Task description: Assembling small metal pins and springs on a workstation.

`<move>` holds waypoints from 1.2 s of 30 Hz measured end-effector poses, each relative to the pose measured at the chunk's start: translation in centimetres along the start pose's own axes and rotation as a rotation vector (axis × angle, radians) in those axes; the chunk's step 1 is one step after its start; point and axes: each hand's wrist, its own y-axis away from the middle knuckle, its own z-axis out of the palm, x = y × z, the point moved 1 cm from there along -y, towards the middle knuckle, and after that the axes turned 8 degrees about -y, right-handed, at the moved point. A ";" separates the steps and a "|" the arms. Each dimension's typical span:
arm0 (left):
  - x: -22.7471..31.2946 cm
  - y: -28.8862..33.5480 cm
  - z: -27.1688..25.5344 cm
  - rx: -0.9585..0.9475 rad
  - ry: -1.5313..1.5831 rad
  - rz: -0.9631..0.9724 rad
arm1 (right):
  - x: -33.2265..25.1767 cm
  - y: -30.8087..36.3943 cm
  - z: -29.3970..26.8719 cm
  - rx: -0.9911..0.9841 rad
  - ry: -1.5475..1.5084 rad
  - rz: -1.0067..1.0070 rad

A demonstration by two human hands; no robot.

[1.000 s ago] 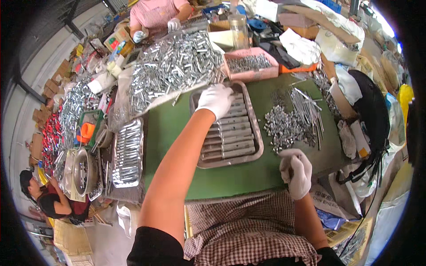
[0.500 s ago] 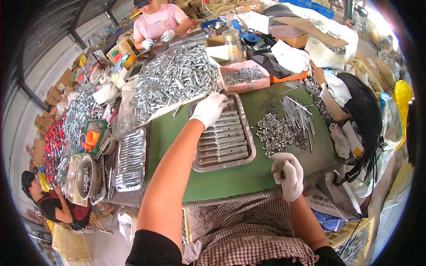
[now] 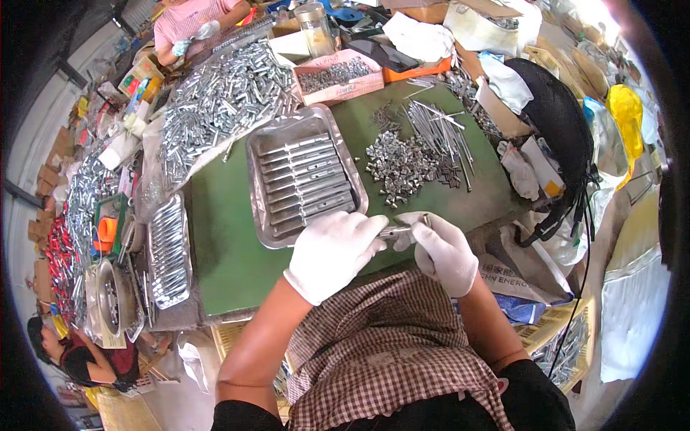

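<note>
In front of me, both white-gloved hands meet over the near edge of the green work surface point(image 3: 230, 266). My left hand point(image 3: 336, 251) grips a short silver metal tube point(image 3: 391, 233), its end pointing toward the right hand. Closed in a pinch at that end, my right hand point(image 3: 447, 253) has a small metal part point(image 3: 426, 220) between its fingertips; its exact shape is hidden. Just beyond the left hand lies a metal tray point(image 3: 256, 188) with a row of similar tubes point(image 3: 305, 185). Small metal fittings point(image 3: 399, 164) are heaped right of the tray, beside thin metal rods point(image 3: 440, 131).
A large heap of metal tubes point(image 3: 223, 100) lies at the far left, next to a pink box point(image 3: 345, 92) of small parts. Another tray point(image 3: 188, 251) of metal pieces sits left. A black bag point(image 3: 557, 122) borders the right side. Co-workers point(image 3: 190, 29) sit across and at left.
My left hand has come back from the tray toward me and now holds a tube. My right hand has moved left to meet it. The view has shifted.
</note>
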 end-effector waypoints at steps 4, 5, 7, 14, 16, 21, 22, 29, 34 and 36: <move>0.9 1.5 1.0 0.091 0.096 -0.031 | 0.8 0.1 -0.3 0.078 0.419 -0.056; 1.0 1.8 1.2 0.096 0.118 -0.038 | 0.7 0.2 -0.3 0.076 0.422 -0.050; 1.2 2.1 1.8 0.140 0.171 -0.075 | 0.5 0.2 -0.3 0.103 0.469 -0.010; 2.0 2.4 2.2 0.152 0.164 -0.130 | 0.6 -0.1 -1.1 0.097 0.486 0.041; 2.4 2.4 2.1 0.131 0.128 -0.142 | 0.6 -0.9 -2.1 0.182 0.942 -0.342; 4.3 1.2 3.1 0.059 -0.093 -0.260 | 0.6 -4.7 -3.0 0.335 1.108 -0.635; 4.4 1.2 3.4 0.019 -0.124 -0.267 | 0.3 -4.8 -2.5 0.318 1.162 -0.648; 4.1 0.9 3.3 -0.044 -0.107 -0.294 | 0.2 -3.1 -2.5 0.167 1.169 -0.606; 4.1 0.9 3.0 -0.045 -0.047 -0.312 | 0.5 -2.0 -2.0 -0.027 1.168 -0.662; 4.1 0.9 3.0 -0.050 -0.041 -0.314 | 0.2 -1.9 -1.8 -0.059 1.182 -0.685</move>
